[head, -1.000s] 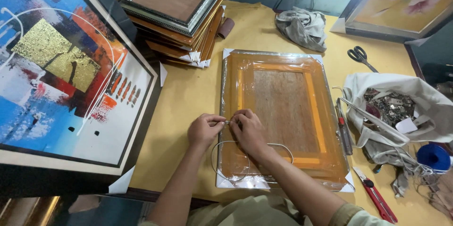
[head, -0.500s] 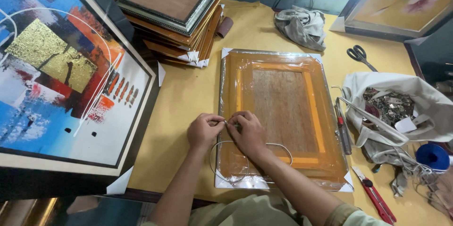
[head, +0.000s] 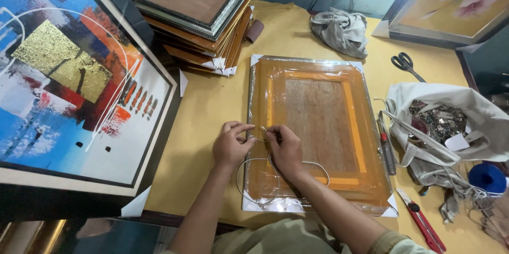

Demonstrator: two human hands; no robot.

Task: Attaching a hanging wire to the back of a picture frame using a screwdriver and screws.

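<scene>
A picture frame (head: 318, 73) wrapped in clear plastic lies face down on the yellow table (head: 212, 100); its back is orange-brown with a wooden panel. My left hand (head: 230, 145) and my right hand (head: 285, 148) meet at the frame's left rail. Both pinch a thin grey wire (head: 260, 132) between their fingertips. The rest of the wire loops loosely over the frame's near left corner (head: 257, 185) and past my right wrist.
A large abstract painting (head: 69, 84) leans at the left. A stack of frames (head: 201, 10) sits at the back, a grey rag (head: 342, 31) and scissors (head: 405, 63) beyond. A cloth bag of metal parts (head: 445, 121), screwdriver (head: 386, 145), red cutter (head: 424, 225) and blue spool (head: 488, 177) lie right.
My hands stay at the same spot on the frame's left rail, fingers shifting slightly on the wire. Nothing else has moved.
</scene>
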